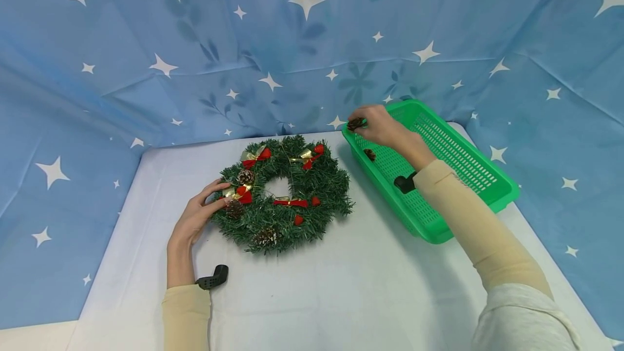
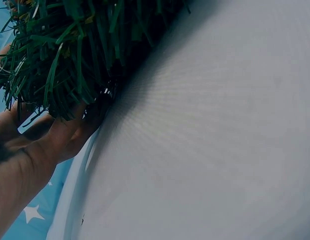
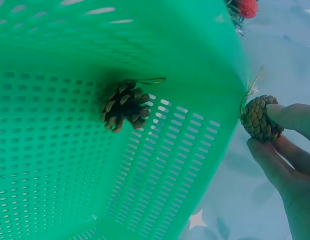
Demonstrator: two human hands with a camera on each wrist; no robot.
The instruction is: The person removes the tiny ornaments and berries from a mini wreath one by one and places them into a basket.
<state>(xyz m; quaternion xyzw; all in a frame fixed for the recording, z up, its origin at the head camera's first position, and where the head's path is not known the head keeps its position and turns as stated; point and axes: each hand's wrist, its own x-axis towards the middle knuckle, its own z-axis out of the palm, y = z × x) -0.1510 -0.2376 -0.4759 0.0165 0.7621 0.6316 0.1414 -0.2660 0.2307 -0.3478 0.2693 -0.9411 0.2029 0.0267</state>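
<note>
A green Christmas wreath [image 1: 319,194] with red bows, gold ribbon and pine cones lies on the white-covered table. My left hand [image 1: 194,215] holds its left edge, fingers and thumb around the greenery beside a red-and-gold bow [image 1: 242,195]; in the left wrist view the greenery [image 2: 90,55] partly hides the fingers. Up at the far left corner of a green plastic basket [image 1: 439,142], my right hand [image 1: 380,125] pinches a small brown pine cone [image 3: 261,118] between thumb and fingers. A gold string [image 3: 251,90] hangs off that cone. Inside the basket sits another pine cone [image 3: 125,106].
Blue cloth [image 1: 302,42] with white stars rises behind and at both sides of the table [image 1: 312,297]. The basket's perforated wall [image 3: 165,130] stands close to my right hand. White tabletop lies between the wreath and the basket.
</note>
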